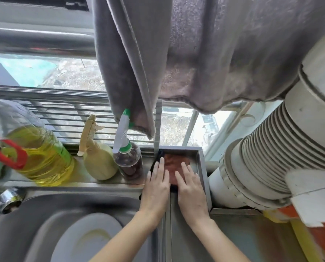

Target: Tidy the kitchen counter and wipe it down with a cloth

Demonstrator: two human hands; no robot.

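Observation:
A reddish-brown cloth [174, 163] lies on the steel counter [188, 233] in the far corner by the window. My left hand [156, 188] and my right hand [191, 188] lie side by side on it, fingers straight and flat, pressing the cloth down. A dark edge of the cloth shows to the left of my left hand. The part of the cloth under both palms is hidden.
A steel sink [44, 224] with a grey plate [86, 241] sits at the left. On the ledge behind it stand an oil jug [38, 154], a yellowish spray bottle [97, 163] and a dark spray bottle [128, 159]. Grey towels [176, 53] hang overhead. A ribbed white duct [271, 157] crowds the right.

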